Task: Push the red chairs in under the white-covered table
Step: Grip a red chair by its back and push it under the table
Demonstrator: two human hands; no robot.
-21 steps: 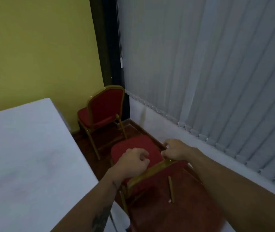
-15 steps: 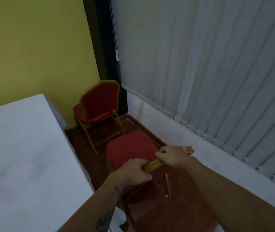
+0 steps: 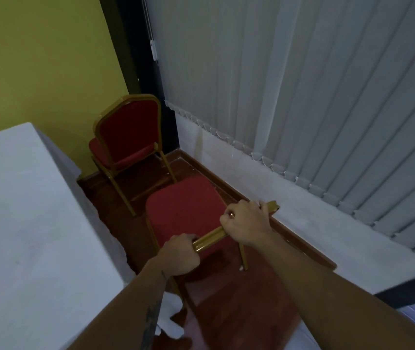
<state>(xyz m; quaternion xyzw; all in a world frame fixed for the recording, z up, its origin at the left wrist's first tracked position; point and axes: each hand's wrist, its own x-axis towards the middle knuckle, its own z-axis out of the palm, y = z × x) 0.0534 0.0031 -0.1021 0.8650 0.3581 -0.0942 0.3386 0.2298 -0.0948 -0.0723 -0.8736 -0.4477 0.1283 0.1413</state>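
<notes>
Head view: near chair (image 3: 186, 208) is gripped for steering.
Left hand (image 3: 179, 256): clamped on its gold backrest rail (image 3: 209, 239).
Right hand (image 3: 245, 224): clamped likewise.
Desk (image 3: 24, 210): left of chair, seat not yet tucked under.

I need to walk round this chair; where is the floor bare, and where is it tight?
Bare floor lies behind the near chair, between tablecloth and skirting. A smaller patch lies between both chairs. It's tight between near chair and tablecloth, and around the far chair in the corner.
</notes>
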